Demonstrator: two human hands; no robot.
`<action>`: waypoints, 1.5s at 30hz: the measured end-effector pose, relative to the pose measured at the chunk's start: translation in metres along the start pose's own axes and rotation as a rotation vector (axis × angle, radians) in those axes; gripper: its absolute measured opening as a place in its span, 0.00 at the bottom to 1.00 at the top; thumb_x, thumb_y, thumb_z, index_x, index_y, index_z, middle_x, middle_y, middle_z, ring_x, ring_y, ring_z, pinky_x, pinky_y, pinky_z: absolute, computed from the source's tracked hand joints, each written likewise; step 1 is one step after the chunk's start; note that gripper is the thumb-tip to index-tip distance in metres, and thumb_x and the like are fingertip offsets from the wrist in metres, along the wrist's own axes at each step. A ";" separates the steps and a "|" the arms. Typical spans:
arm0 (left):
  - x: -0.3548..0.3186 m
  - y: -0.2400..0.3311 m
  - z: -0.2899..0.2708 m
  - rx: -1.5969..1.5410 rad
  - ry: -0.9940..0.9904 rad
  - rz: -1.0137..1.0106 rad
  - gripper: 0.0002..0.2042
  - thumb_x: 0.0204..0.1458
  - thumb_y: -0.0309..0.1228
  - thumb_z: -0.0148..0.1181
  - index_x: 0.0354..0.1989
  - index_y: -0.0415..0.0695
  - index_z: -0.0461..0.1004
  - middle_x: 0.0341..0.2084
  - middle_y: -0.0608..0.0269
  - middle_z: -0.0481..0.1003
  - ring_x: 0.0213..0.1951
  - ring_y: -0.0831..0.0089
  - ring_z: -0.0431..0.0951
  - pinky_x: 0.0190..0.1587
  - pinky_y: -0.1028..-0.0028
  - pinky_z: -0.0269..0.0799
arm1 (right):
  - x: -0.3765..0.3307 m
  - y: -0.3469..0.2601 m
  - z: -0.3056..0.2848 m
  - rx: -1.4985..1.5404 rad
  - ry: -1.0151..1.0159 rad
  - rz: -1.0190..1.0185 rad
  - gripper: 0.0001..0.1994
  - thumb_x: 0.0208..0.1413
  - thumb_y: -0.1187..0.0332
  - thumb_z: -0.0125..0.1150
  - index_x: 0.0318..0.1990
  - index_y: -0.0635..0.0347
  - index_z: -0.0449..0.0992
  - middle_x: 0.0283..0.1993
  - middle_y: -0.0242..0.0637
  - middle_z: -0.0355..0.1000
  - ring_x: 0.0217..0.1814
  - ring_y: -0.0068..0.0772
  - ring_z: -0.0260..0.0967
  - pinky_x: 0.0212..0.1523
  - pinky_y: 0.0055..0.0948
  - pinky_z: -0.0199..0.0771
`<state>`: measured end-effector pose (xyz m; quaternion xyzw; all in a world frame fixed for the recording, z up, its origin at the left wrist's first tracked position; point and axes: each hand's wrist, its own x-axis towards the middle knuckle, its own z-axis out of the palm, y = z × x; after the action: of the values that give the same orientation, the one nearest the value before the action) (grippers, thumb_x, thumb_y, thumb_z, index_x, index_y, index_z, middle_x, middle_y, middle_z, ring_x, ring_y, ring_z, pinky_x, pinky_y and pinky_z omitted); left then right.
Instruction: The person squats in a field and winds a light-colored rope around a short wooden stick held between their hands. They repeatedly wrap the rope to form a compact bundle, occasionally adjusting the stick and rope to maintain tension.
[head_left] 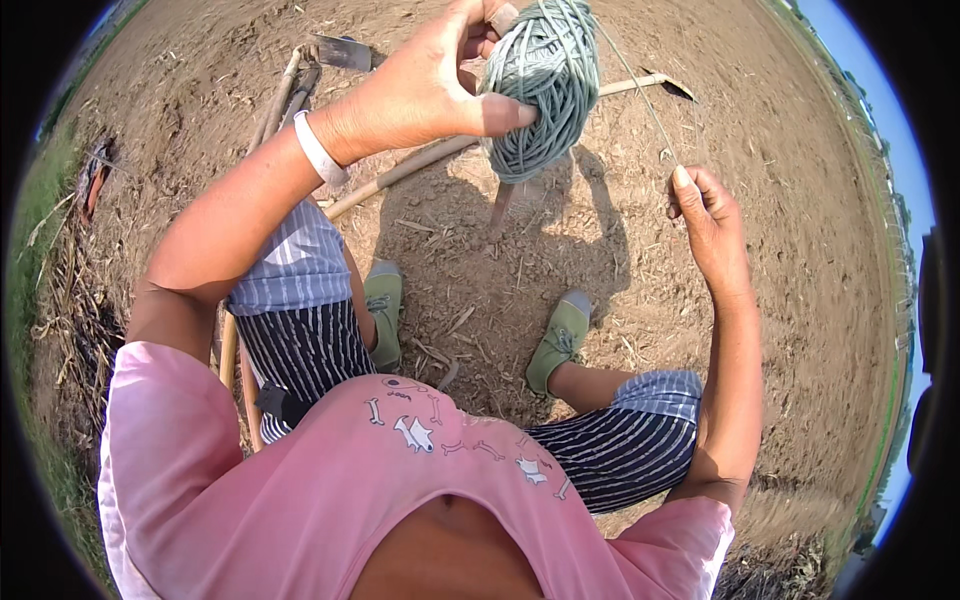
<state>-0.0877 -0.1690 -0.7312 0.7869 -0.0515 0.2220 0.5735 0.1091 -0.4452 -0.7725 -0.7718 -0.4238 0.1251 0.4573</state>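
Observation:
My left hand [440, 90] grips a thick ball of grey-green twine [548, 95], its thumb pressed against the near side. The ball seems to be wound on a stake [501, 205] that shows below it. From the top of the ball a single strand [648, 105] runs down to the right, drawn straight. At its end my right hand [712, 225] pinches the strand between thumb and fingers, well apart from the ball.
Long wooden handles lie on the bare soil [800, 300]: a hoe with a metal blade [345, 52] at the far left, and another handle [400, 178] passing behind the ball. My green shoes [560, 340] stand on straw-strewn ground. Dry stalks and grass [50, 400] edge the left.

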 end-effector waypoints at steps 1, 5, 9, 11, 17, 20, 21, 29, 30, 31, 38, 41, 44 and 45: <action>0.007 -0.005 -0.008 -0.076 0.107 -0.001 0.26 0.45 0.32 0.69 0.51 0.42 0.63 0.47 0.60 0.69 0.49 0.67 0.75 0.52 0.67 0.74 | -0.003 -0.014 0.007 0.035 -0.009 -0.023 0.15 0.67 0.58 0.53 0.33 0.59 0.72 0.28 0.24 0.65 0.30 0.16 0.61 0.33 0.21 0.64; 0.019 -0.009 -0.035 -0.405 0.362 -0.026 0.24 0.47 0.32 0.67 0.51 0.42 0.64 0.46 0.59 0.71 0.48 0.68 0.76 0.52 0.68 0.75 | -0.017 -0.082 0.047 0.184 -0.161 -0.145 0.13 0.68 0.61 0.50 0.42 0.62 0.74 0.27 0.31 0.67 0.29 0.21 0.65 0.33 0.24 0.68; 0.018 -0.009 -0.052 -0.672 0.375 -0.053 0.23 0.49 0.33 0.65 0.52 0.42 0.65 0.46 0.59 0.72 0.48 0.69 0.76 0.51 0.69 0.75 | -0.016 -0.085 0.069 0.057 -0.388 -0.187 0.11 0.67 0.62 0.51 0.45 0.60 0.74 0.31 0.42 0.71 0.30 0.37 0.70 0.35 0.32 0.70; 0.014 -0.011 -0.057 -0.741 0.323 -0.064 0.22 0.50 0.33 0.64 0.52 0.42 0.66 0.46 0.59 0.73 0.48 0.69 0.77 0.51 0.69 0.75 | -0.013 -0.057 0.082 -0.008 -0.391 -0.224 0.11 0.66 0.62 0.51 0.46 0.58 0.74 0.32 0.46 0.71 0.32 0.46 0.72 0.35 0.36 0.71; -0.003 -0.023 -0.047 0.024 0.134 -0.156 0.23 0.52 0.35 0.64 0.54 0.42 0.66 0.44 0.60 0.74 0.47 0.72 0.76 0.51 0.71 0.73 | 0.002 -0.005 0.035 -0.377 -0.212 0.075 0.12 0.61 0.58 0.59 0.38 0.58 0.75 0.27 0.45 0.73 0.30 0.46 0.72 0.33 0.38 0.70; -0.008 -0.038 -0.041 0.434 -0.109 -0.118 0.26 0.43 0.33 0.68 0.49 0.41 0.63 0.35 0.63 0.70 0.40 0.74 0.72 0.44 0.71 0.70 | -0.003 -0.029 0.022 -0.495 -0.129 -0.038 0.12 0.59 0.61 0.62 0.35 0.61 0.74 0.25 0.41 0.70 0.26 0.35 0.66 0.30 0.33 0.67; -0.011 -0.038 -0.036 0.484 -0.192 -0.168 0.25 0.43 0.31 0.67 0.49 0.42 0.63 0.36 0.64 0.69 0.41 0.74 0.70 0.47 0.72 0.68 | -0.004 -0.037 0.021 -0.520 -0.117 -0.098 0.11 0.59 0.62 0.62 0.34 0.62 0.74 0.25 0.39 0.68 0.24 0.30 0.63 0.29 0.30 0.65; -0.026 -0.018 0.037 0.791 -0.863 0.008 0.32 0.32 0.28 0.70 0.51 0.41 0.63 0.42 0.55 0.65 0.44 0.53 0.72 0.46 0.59 0.72 | -0.005 -0.055 0.007 -0.428 -0.027 -0.135 0.14 0.53 0.62 0.68 0.28 0.60 0.70 0.21 0.34 0.65 0.24 0.27 0.62 0.28 0.28 0.64; -0.031 -0.014 0.040 0.702 -0.857 0.026 0.33 0.32 0.28 0.70 0.51 0.42 0.63 0.42 0.55 0.64 0.44 0.53 0.71 0.46 0.59 0.72 | -0.004 -0.050 0.007 -0.353 -0.013 -0.069 0.15 0.55 0.63 0.67 0.28 0.61 0.69 0.20 0.31 0.61 0.25 0.21 0.56 0.28 0.24 0.62; -0.035 -0.007 0.041 0.616 -0.847 0.048 0.33 0.32 0.28 0.71 0.51 0.42 0.62 0.42 0.55 0.64 0.43 0.53 0.71 0.46 0.59 0.72 | -0.002 -0.042 0.007 -0.299 -0.038 -0.032 0.14 0.57 0.62 0.66 0.28 0.61 0.69 0.21 0.30 0.62 0.25 0.20 0.57 0.28 0.24 0.62; -0.009 0.005 0.010 0.132 -0.030 0.252 0.27 0.47 0.36 0.70 0.51 0.41 0.63 0.40 0.64 0.71 0.40 0.76 0.76 0.35 0.72 0.75 | 0.000 -0.003 0.014 -0.028 -0.112 0.045 0.18 0.68 0.54 0.50 0.33 0.59 0.73 0.25 0.25 0.64 0.28 0.15 0.60 0.32 0.19 0.63; 0.009 -0.006 -0.012 -0.005 0.224 0.185 0.27 0.47 0.37 0.70 0.52 0.41 0.62 0.41 0.64 0.71 0.41 0.76 0.76 0.37 0.72 0.75 | 0.003 -0.018 0.018 -0.013 -0.080 0.097 0.15 0.69 0.57 0.49 0.36 0.59 0.73 0.30 0.26 0.66 0.32 0.17 0.62 0.36 0.20 0.65; 0.016 -0.003 -0.033 -0.272 0.365 0.083 0.28 0.48 0.37 0.69 0.53 0.42 0.62 0.42 0.64 0.72 0.42 0.76 0.76 0.39 0.72 0.75 | -0.008 -0.065 0.040 0.181 -0.145 -0.079 0.16 0.68 0.57 0.49 0.40 0.62 0.73 0.27 0.28 0.65 0.28 0.18 0.63 0.32 0.22 0.66; 0.015 -0.002 -0.039 -0.360 0.392 0.057 0.28 0.48 0.37 0.69 0.53 0.42 0.62 0.42 0.64 0.72 0.43 0.77 0.76 0.40 0.71 0.75 | -0.013 -0.079 0.050 0.185 -0.220 -0.107 0.15 0.68 0.57 0.49 0.41 0.62 0.73 0.27 0.31 0.66 0.28 0.21 0.64 0.33 0.24 0.67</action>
<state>-0.0845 -0.1298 -0.7172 0.6125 -0.0005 0.3735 0.6967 0.0298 -0.4078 -0.7384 -0.6843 -0.4984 0.2229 0.4834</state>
